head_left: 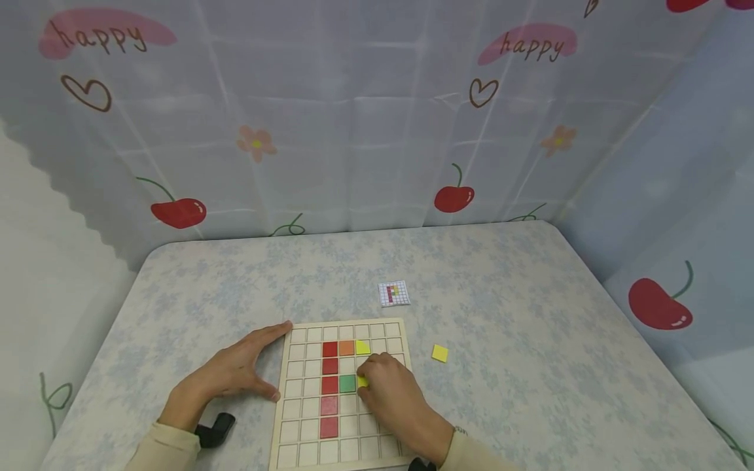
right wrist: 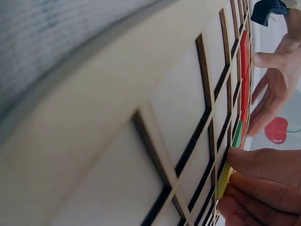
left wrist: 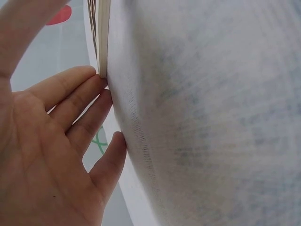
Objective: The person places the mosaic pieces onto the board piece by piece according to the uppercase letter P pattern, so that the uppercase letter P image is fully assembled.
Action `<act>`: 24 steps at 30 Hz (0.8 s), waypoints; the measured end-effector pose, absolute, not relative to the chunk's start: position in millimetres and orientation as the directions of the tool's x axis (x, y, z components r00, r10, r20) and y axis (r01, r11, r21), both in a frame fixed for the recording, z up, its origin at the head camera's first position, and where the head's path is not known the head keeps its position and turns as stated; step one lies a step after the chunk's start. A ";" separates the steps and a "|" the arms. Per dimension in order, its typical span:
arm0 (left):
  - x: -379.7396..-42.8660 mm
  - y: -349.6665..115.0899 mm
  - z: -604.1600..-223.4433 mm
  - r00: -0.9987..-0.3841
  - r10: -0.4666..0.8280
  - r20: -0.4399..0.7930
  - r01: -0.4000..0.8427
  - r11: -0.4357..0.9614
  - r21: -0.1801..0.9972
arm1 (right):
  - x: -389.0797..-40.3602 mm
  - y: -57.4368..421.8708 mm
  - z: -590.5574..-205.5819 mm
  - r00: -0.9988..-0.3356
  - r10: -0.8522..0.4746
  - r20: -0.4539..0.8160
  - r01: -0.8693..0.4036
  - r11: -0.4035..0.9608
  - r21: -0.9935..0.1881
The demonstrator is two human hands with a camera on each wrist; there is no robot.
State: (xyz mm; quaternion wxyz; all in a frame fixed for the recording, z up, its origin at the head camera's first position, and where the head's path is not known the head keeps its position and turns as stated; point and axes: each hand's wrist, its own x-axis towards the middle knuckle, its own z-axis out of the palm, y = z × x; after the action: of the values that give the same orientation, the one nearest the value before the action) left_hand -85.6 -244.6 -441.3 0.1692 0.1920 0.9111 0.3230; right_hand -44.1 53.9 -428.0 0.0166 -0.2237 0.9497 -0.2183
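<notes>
A wooden grid board (head_left: 298,410) lies on the table, its square cells framed by thin raised strips. My right hand (head_left: 398,400) pinches a yellow tile (right wrist: 224,181) at a cell just right of the green tile (head_left: 347,383); the fingers cover part of it. Several red tiles (head_left: 329,384) run down one column, with an orange tile (head_left: 347,347) and a yellow round-cornered tile (head_left: 362,347) beside the top one. With thumb and fingers spread, my left hand (head_left: 231,368) touches the board's left edge; its fingertips reach the far corner in the left wrist view.
Beyond the board lies a small pattern card (head_left: 393,294) with a coloured grid. A loose yellow square tile (head_left: 440,353) rests on the table right of the board. Black wrist devices (head_left: 215,430) sit at both wrists. A printed curtain (head_left: 353,131) hangs behind the table.
</notes>
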 end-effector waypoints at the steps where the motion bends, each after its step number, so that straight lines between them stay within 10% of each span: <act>1: -85.7 -244.5 -441.4 -0.870 0.457 -0.184 0.239 0.719 0.653 | -44.2 53.9 -428.1 -0.900 -0.431 0.066 -0.417 0.805 -0.422; 24: -85.1 -242.3 -441.1 -0.874 0.445 -0.196 0.230 0.734 0.639 | -54.9 89.1 -423.6 -0.945 -0.313 0.091 -0.317 0.817 -0.483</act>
State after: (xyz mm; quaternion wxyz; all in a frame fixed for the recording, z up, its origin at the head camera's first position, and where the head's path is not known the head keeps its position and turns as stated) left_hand -85.1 -242.3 -441.1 0.1701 0.1843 0.9155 0.3146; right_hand -54.9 89.1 -423.6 -0.0037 -0.1651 0.9530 -0.2539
